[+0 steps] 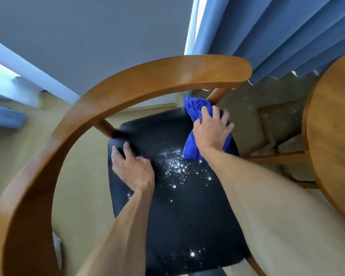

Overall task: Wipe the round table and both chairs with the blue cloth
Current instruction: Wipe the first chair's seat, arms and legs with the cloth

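Observation:
I look down on a wooden chair with a curved backrest (127, 90) and a black padded seat (179, 216). White powder (179, 166) is scattered over the seat's middle and near its front edge. My right hand (211, 130) presses the bunched blue cloth (191, 148) onto the seat's far right corner, beside a wooden backrest post. My left hand (131, 166) lies flat on the seat's left side, fingers spread, holding nothing. The round wooden table (335, 136) shows only partly at the right edge.
Blue curtains (277, 32) hang behind the chair at the upper right. A grey wall (78, 36) and beige floor (82, 186) lie behind and below. The table's wooden legs and crossbars (277, 158) stand close to the chair's right side.

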The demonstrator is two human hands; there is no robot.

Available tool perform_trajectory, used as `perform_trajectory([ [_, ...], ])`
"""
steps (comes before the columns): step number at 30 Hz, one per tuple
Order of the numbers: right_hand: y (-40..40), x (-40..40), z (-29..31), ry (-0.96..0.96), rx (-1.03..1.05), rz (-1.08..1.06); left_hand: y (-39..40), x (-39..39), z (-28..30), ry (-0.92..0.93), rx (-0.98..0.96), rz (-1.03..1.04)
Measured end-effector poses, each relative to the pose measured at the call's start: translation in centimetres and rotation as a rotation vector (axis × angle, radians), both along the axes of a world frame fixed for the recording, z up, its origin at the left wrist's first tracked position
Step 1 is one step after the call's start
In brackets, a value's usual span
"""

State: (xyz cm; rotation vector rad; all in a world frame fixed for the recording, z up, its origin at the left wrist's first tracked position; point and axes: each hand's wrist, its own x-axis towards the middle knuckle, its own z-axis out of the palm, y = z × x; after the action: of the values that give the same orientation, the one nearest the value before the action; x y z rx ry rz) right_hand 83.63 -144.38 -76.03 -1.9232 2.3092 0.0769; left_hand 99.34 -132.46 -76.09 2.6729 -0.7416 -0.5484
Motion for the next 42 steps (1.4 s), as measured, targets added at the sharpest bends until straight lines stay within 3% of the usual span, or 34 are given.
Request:
perform_trajectory([
  [5,0.2,-4.2,0.4,-0.208,0.0,-0.227,-3.4,-4.8,1.2,0.027,-0.013,-0.271],
  [8,2.7,-6.2,1.2,-0.328,0.05,-0.54,-3.9,-7.0,1.3,0.041,-0.001,-0.341],
  [10,5.1,-7.8,1.5,-0.338,0.078,-0.621,-3.7,-8.0,1.4,0.054,0.002,-0.334],
  [16,9.5,-8.9,1.5,-0.31,0.07,-0.646,-0.9,-8.9,2.1,0.076,0.014,-0.323],
  [28,15.8,-6.8,1.7,-0.245,0.041,-0.798,5.0,-2.8,2.6,0.058,0.097,-0.225],
  [34,17.2,-6.8,2.3,-0.2,0.134,-0.688,7.1,-1.3,2.8,0.012,0.153,-0.351],
  [42,18.7,-7.9,2.6,-0.246,0.164,-0.715,9.9,-7.0,3.2,0.055,0.098,-0.467],
])
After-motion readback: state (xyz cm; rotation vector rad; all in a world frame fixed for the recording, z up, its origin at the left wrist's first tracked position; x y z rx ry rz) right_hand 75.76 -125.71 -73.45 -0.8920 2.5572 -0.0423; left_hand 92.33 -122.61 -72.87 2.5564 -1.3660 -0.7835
